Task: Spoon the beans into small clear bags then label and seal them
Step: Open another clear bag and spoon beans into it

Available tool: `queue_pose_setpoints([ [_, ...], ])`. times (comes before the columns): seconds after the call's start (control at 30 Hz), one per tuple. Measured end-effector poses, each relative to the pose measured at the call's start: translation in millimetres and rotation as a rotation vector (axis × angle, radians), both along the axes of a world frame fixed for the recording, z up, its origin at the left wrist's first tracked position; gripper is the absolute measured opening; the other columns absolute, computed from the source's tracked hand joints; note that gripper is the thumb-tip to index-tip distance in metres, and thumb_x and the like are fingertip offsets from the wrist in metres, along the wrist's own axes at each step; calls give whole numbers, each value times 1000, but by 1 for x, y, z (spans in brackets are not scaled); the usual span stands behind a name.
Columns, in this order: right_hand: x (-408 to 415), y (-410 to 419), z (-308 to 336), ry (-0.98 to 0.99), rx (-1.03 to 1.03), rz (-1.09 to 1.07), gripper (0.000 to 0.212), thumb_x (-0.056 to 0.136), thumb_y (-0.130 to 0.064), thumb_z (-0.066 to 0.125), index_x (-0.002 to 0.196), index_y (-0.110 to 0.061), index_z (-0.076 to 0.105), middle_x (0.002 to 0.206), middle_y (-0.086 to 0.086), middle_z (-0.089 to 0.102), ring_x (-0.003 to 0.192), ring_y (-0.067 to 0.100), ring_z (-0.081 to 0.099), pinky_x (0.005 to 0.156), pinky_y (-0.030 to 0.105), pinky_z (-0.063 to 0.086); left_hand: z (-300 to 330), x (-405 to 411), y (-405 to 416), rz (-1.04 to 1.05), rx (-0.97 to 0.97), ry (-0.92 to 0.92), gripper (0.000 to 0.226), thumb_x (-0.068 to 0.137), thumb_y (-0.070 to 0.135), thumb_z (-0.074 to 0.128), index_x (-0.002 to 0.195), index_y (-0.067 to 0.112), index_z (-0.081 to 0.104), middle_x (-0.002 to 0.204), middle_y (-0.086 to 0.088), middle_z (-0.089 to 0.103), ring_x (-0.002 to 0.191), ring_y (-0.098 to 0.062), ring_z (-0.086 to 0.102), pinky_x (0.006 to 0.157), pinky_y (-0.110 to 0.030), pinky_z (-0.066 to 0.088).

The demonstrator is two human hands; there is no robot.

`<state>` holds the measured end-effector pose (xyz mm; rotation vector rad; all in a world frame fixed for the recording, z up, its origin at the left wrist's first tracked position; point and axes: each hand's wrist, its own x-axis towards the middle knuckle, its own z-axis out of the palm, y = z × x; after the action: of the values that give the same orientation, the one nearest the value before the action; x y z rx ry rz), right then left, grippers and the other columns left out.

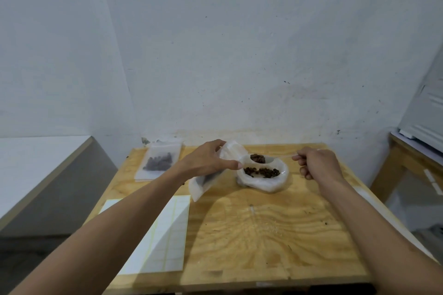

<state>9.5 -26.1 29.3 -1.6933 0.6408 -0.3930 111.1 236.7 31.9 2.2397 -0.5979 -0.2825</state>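
My left hand (208, 159) grips a small clear bag (203, 182) by its open top and holds it tilted just left of the bean supply. That supply is a rolled-down white plastic bag (263, 181) with dark brown beans (261, 172) inside. My right hand (317, 163) pinches the handle of a clear plastic spoon (275, 156). The spoon's bowl carries a heap of beans (257, 158) above the supply bag, close to the small bag's mouth. Some beans show dimly inside the held bag.
A filled clear bag of beans (158, 163) lies on a stack of bags at the table's back left. A white label sheet (165, 237) lies front left on the plywood table (263, 235). A white counter (36, 160) stands left, a wooden bench (407, 158) right.
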Motion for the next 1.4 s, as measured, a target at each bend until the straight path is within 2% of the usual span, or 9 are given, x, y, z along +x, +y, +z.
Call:
queue_pose_setpoints([
  [0.2,12,21,29,-93,-13,60,25,93,-20,61,78,-4,74,62,0,60,46,16,49,49,29,38,-5,2,9,30,-39,18,60,73,62,81,118,27,62,107,11,65,97,-8,60,79,-28,45],
  [0.43,15,51,38,-173,-246,156,33,100,-30,58,79,-12,75,70,-4,68,54,13,59,62,26,46,2,6,26,114,-100,22,47,76,56,82,108,24,65,94,8,65,87,-13,61,73,-28,43],
  [0.57,17,65,41,-246,-351,192,31,101,-37,57,83,-21,76,74,-5,69,50,11,57,58,23,48,1,8,32,128,-97,25,49,76,57,81,110,25,65,99,6,68,92,-13,63,78,-29,48],
  [0.67,17,68,43,-294,-399,204,30,101,-41,57,90,-23,78,78,-6,69,56,18,58,66,31,54,-1,8,32,129,-104,27,52,75,59,81,113,28,65,105,8,69,98,-11,64,85,-31,51],
  [0.8,14,59,47,-316,-433,150,31,100,-44,58,89,-23,78,77,-2,69,62,28,63,73,43,57,0,8,31,130,-124,32,57,75,59,81,119,27,63,108,10,69,99,-8,63,83,-30,49],
  [1.0,5,34,39,-223,-513,109,33,100,-37,58,82,-18,78,77,17,73,71,42,67,73,53,59,6,5,24,161,-198,17,63,78,61,78,128,27,60,114,12,66,100,-5,61,78,-26,47],
  [1.13,2,19,19,-104,-589,70,40,96,-33,57,74,-5,75,67,22,70,67,42,67,68,47,57,12,3,16,171,-247,10,65,78,62,77,129,24,60,118,7,67,102,-8,62,81,-29,48],
  [1.27,2,10,-3,26,-622,85,39,94,-30,56,75,-1,74,54,15,60,48,26,52,52,34,40,14,0,7,165,-282,11,64,79,60,77,128,23,60,117,7,66,104,-11,62,81,-29,47],
  [1.4,-3,11,-17,91,-500,133,39,96,-29,59,71,-5,77,60,2,69,56,24,65,58,36,52,16,-3,-1,139,-314,22,61,80,57,78,128,23,60,116,9,66,103,-7,62,76,-23,46],
])
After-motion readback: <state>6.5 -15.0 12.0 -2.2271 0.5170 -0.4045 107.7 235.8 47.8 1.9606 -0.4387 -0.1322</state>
